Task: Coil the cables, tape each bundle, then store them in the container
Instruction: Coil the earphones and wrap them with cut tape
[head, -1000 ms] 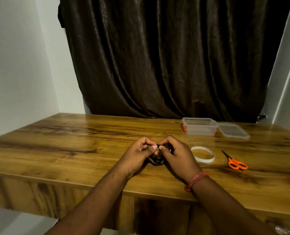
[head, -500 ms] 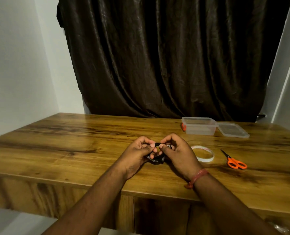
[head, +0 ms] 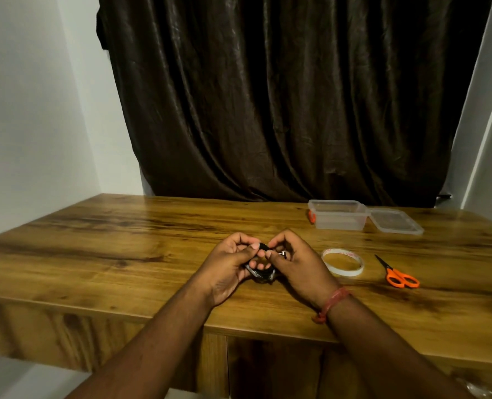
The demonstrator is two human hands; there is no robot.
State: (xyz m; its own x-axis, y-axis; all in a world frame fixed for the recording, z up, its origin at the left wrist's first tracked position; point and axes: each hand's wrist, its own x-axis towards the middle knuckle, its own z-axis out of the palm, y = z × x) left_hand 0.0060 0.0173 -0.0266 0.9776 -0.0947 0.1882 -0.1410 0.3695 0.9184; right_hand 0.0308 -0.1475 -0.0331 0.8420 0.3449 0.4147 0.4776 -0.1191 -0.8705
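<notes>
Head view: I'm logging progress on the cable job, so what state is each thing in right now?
Cable bundle: coiled, held in both hands.
Left hand: grips the coil.
Right hand: pinches the coil.
Container: open, looks empty.
Lid: off, beside it.
Tape roll: lying flat.
Scissors: closed, untouched.

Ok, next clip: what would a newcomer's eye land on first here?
Probably the two hands meeting at the table's middle, the left hand and right hand both gripping a small coiled black cable. Next, the orange-handled scissors beside the tape roll to the right, and the open clear container behind them before the dark curtain.
</notes>
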